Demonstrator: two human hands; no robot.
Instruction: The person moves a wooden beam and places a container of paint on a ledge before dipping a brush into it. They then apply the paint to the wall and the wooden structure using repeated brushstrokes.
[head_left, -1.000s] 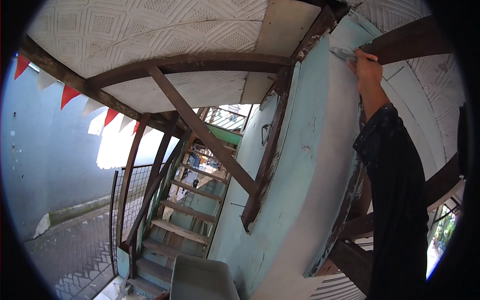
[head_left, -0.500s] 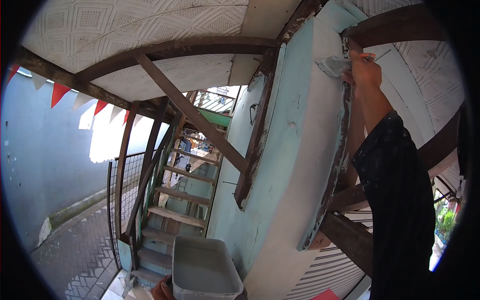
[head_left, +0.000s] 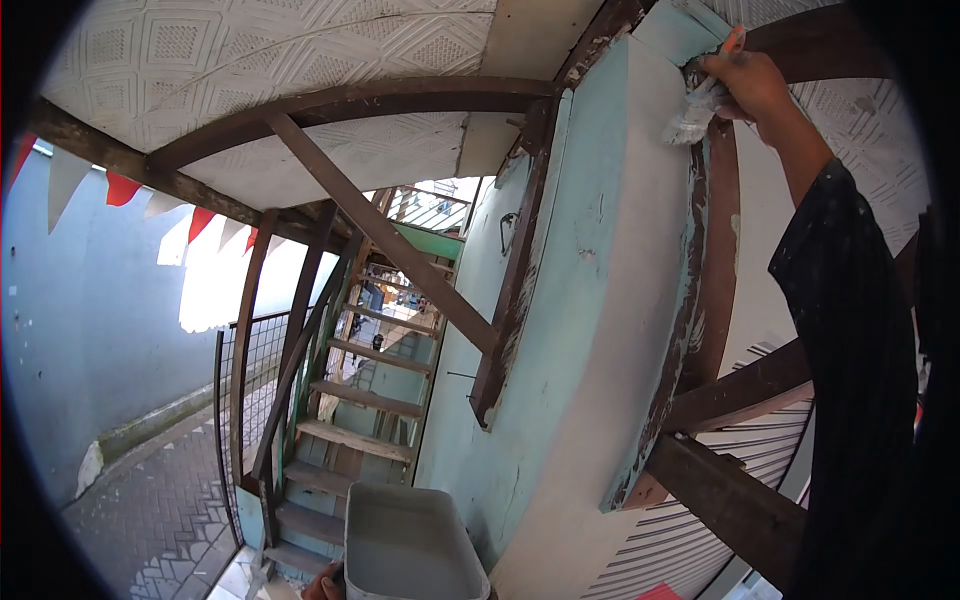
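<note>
Right hand (head_left: 752, 88) closed round the handle of a paintbrush (head_left: 692, 120), high at the wall corner (head_left: 650, 200); bristles have swung from pointing sideways to pointing down, and now sit nearer the brown timber post (head_left: 720, 250), suggesting work at the edge; left hand (head_left: 325, 583) partly visible beside the rectangular tub (head_left: 412, 500), its finger opening and hold undeterminable.

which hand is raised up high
The right hand: it is up near the ceiling, gripping the brush. The left hand is far lower, at the side of the tub.
</note>
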